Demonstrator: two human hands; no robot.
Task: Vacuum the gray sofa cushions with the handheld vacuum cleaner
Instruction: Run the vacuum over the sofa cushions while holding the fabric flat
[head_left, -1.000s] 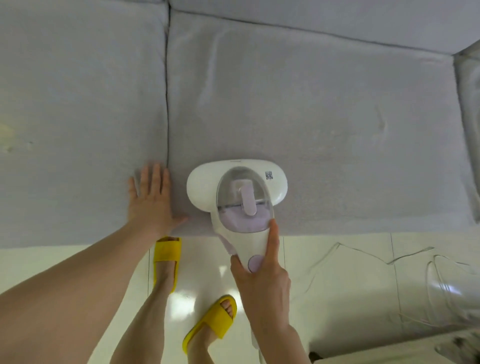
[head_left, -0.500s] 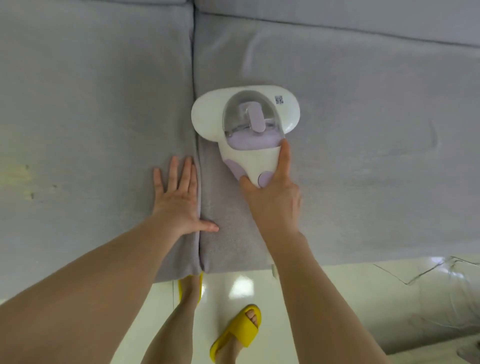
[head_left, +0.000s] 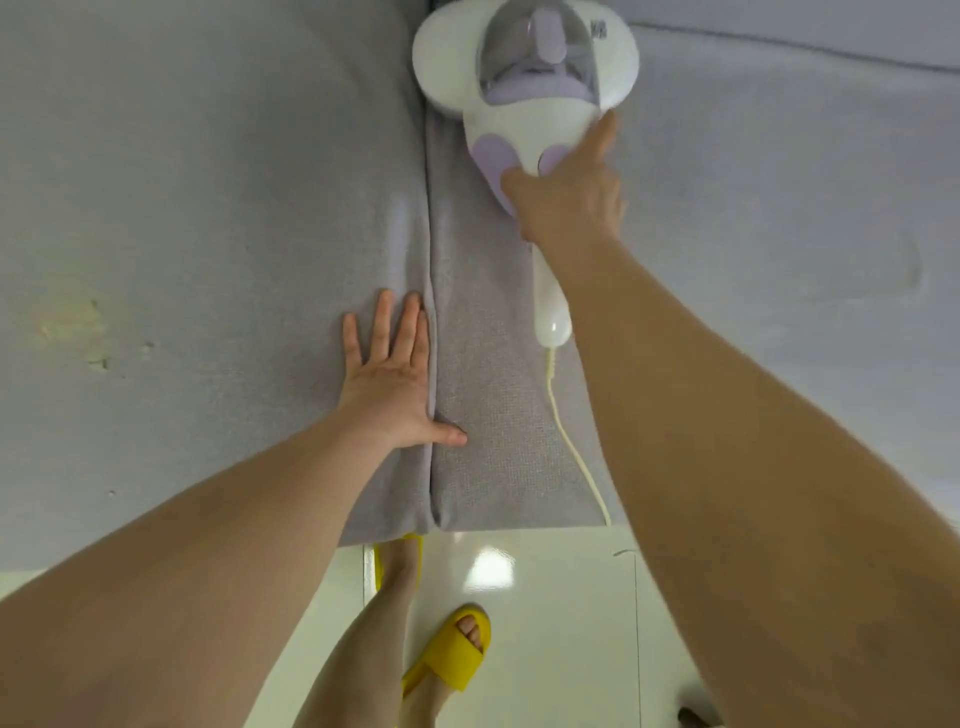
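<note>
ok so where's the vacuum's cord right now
In the head view the white cord trails from the vacuum handle's tail across the right cushion to its front edge, beside the right forearm and right of the left hand.

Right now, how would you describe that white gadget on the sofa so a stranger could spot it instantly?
Start at the gray sofa and follow the seam between its two cushions toward the backrest. Just right of that seam sits the handheld vacuum, gripped by the right hand. It is the only glossy white thing there, with lilac patches, a clear dust dome and a thin white cord trailing off the front edge.
</note>
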